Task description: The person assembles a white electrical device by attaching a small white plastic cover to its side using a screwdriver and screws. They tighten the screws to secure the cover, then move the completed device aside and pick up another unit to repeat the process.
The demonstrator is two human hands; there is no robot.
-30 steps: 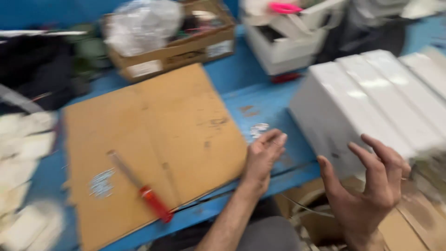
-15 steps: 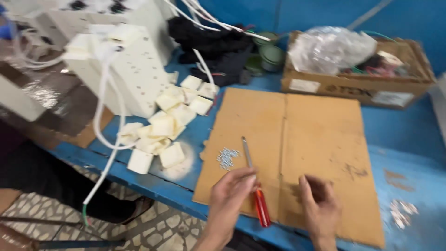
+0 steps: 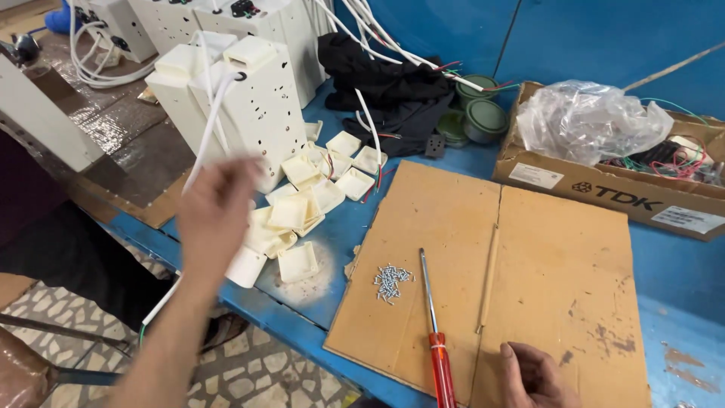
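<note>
Head view: our left hand (image 3: 214, 219) hangs open, empty, blurred, near cream caps (image 3: 298, 215) beside tall box (image 3: 253, 113); right hand (image 3: 538, 378) rests loose on cardboard (image 3: 529, 279) by screwdriver (image 3: 438, 347); we'd pinch one cap, avoid cord (image 3: 208, 125)

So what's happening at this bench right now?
A person at a blue workbench reaches the left hand toward a pile of small cream plastic covers beside tall cream socket boxes. It holds nothing. The right hand rests empty on a cardboard sheet, near a red-handled screwdriver and a small heap of screws.
</note>
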